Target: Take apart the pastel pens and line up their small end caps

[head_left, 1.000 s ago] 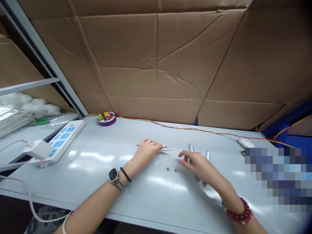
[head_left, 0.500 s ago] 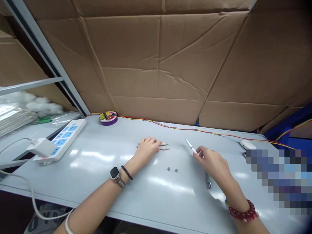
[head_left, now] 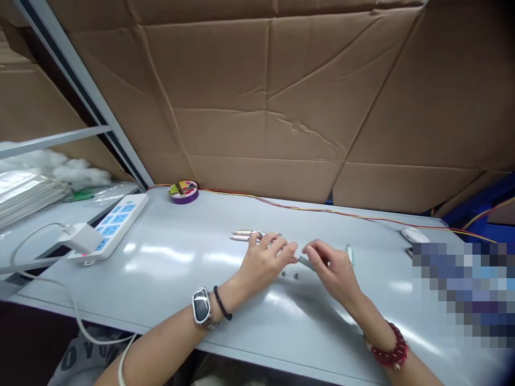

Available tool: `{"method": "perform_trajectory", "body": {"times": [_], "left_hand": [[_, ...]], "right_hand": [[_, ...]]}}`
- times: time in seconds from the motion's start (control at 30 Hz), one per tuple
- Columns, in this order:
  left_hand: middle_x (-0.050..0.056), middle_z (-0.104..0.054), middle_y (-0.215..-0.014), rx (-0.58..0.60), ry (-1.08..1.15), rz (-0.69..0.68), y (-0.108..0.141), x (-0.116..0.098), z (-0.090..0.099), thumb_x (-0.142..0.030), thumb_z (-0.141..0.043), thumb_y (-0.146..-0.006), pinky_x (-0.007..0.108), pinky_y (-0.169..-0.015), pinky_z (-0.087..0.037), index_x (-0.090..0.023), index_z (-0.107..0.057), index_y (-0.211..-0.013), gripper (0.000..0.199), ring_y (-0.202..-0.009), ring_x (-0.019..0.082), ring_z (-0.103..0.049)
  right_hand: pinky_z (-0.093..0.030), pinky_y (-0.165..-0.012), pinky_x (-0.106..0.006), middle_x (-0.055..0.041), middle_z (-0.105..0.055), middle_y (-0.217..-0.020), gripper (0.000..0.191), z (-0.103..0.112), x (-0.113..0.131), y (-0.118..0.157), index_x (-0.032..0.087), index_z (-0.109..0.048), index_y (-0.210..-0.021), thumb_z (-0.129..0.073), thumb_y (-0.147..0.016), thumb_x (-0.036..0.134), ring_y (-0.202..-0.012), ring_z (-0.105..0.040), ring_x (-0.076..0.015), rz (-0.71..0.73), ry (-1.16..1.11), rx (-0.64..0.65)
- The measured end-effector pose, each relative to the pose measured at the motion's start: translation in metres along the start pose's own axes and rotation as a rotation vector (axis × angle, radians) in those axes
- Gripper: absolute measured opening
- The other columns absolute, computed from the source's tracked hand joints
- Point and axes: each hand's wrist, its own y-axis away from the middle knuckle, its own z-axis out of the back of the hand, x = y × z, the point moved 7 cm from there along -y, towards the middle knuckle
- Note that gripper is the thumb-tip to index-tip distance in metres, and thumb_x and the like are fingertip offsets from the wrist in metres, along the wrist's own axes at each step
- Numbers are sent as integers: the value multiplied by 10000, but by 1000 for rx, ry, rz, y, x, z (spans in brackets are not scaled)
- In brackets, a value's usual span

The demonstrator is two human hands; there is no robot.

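My right hand (head_left: 333,269) is closed, pinching a slim grey pen barrel (head_left: 308,262) between thumb and fingers. At the barrel's left end are the fingertips of my left hand (head_left: 267,261), bent and pinched on it; the exact contact is partly hidden. Just beyond the left hand lie two pens, a beige one (head_left: 240,232) and a pink one (head_left: 238,238), their right parts behind the fingers. Two small metal tips (head_left: 283,273) rest on the table below the barrel. Behind my right hand shows a pale green pen part (head_left: 350,254), partly covered.
A white power strip (head_left: 116,225) with a plugged-in charger (head_left: 82,237) lies at the left. A round purple tape-like roll (head_left: 184,193) stands near the back edge, along which red and yellow wires (head_left: 289,207) run. A white mouse (head_left: 414,235) is at the right.
My hands have come together; the left moved right, off the two pens. The white pen has left the right hand's fingers, which now hold the grey barrel. The view shifted slightly.
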Motion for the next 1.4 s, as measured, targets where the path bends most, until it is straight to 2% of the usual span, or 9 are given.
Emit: {"method": "perform_trajectory", "body": {"times": [0.13,0.37,0.53,0.67,0.77,1.03,1.13,1.23,1.4], "left_hand": [[37,-672,-855,189,5,113,1,21,-13,-412,-369,-970,321,-689,-317,-211,-583,-912,299,-803,189,-574],[4,-613,-653,528,332,223,8,15,-35,-362,-248,-997,263,-553,-326,-199,-566,-850,387,-595,158,-541],[-5,-589,-691,587,703,344,6,18,-27,-327,-203,-994,250,-607,-368,-193,-545,-737,449,-652,148,-527],[-22,-550,-714,555,865,406,4,24,-24,-422,-349,-956,232,-565,-345,-191,-516,-791,329,-619,128,-480],[-23,-533,-712,511,843,413,2,28,-25,-437,-475,-902,232,-562,-333,-190,-508,-791,273,-626,133,-467],[-5,-556,-747,515,716,382,5,34,-31,-368,-253,-984,264,-653,-360,-204,-572,-767,419,-690,148,-525],[-36,-529,-676,552,725,394,7,36,-35,-448,-428,-921,244,-556,-322,-206,-513,-834,271,-590,135,-478],[-43,-512,-671,560,702,357,6,39,-35,-469,-521,-869,237,-544,-310,-202,-484,-792,280,-578,128,-455],[-4,-566,-729,614,695,264,3,36,-34,-376,-282,-978,249,-615,-354,-191,-521,-732,391,-667,146,-510]], "right_hand": [[-227,-444,-247,49,-255,-480,509,-9,-16,-3,210,-272,-500,-343,-923,484,-467,-253,-96,-181,-44,168],[-188,-442,-254,48,-217,-506,483,8,-19,-2,211,-274,-539,-366,-917,498,-473,-219,-97,-135,-32,-121],[-229,-459,-254,46,-257,-507,449,13,-2,-2,216,-269,-541,-341,-939,411,-469,-257,-106,71,63,-159],[-328,-487,-236,36,-421,-557,376,14,-5,-7,215,-413,-620,-381,-933,422,-502,-376,-112,40,-13,-66],[-407,-554,-239,14,-548,-682,276,12,-9,-10,213,-521,-751,-430,-924,408,-598,-489,-125,-2,-119,56],[-498,-691,-306,-22,-651,-791,145,18,-11,-11,215,-610,-796,-582,-852,346,-737,-600,-166,-20,-249,79],[-517,-713,-332,-34,-675,-795,155,17,-12,-11,215,-635,-790,-615,-824,365,-761,-623,-188,-15,-266,76],[-524,-727,-335,-33,-684,-801,153,16,-14,-11,217,-651,-792,-629,-816,367,-782,-635,-196,1,-265,80],[-527,-723,-337,-32,-696,-821,116,13,-13,-11,223,-657,-807,-624,-830,332,-791,-647,-200,44,-208,81]]}}
